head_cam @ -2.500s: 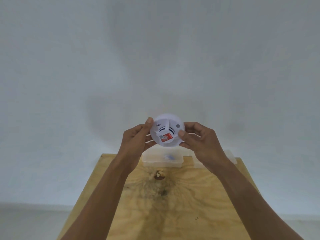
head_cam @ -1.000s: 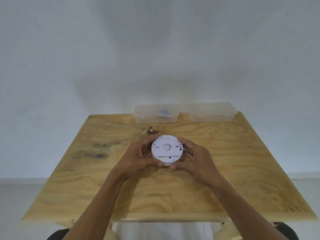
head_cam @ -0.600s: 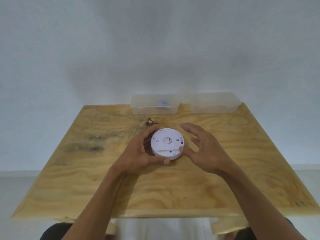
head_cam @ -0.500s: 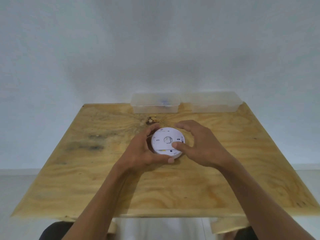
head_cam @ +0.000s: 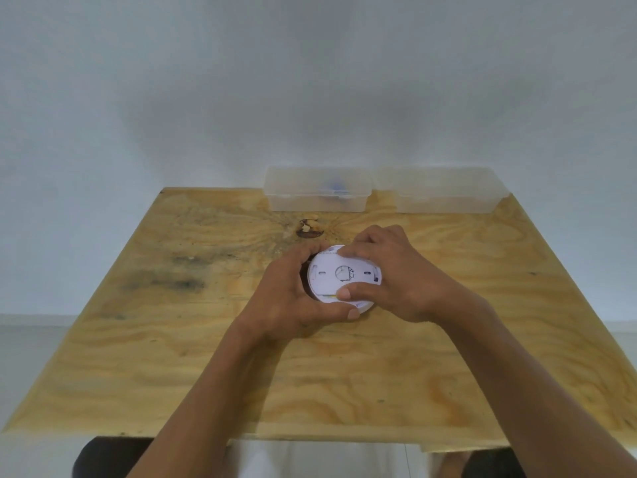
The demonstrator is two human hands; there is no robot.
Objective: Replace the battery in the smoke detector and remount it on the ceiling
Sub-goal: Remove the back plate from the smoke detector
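The round white smoke detector (head_cam: 339,276) rests back side up near the middle of the plywood table (head_cam: 206,357). Its flat back plate shows a central round hole and two small slots. My left hand (head_cam: 293,298) wraps around its left and front rim, thumb under the near edge. My right hand (head_cam: 389,274) grips the back plate from the right, fingers over the far edge and thumb pressed on the near part of the plate. No battery is visible.
Two clear plastic boxes stand along the table's far edge: the left box (head_cam: 317,194) holds something blue, and nothing shows inside the right box (head_cam: 444,193). A dark knot (head_cam: 309,231) marks the wood just beyond the detector. A white wall rises behind.
The detector came down from in front of the wall to the table, turned back side up. My right hand opened briefly, then closed over the back plate.
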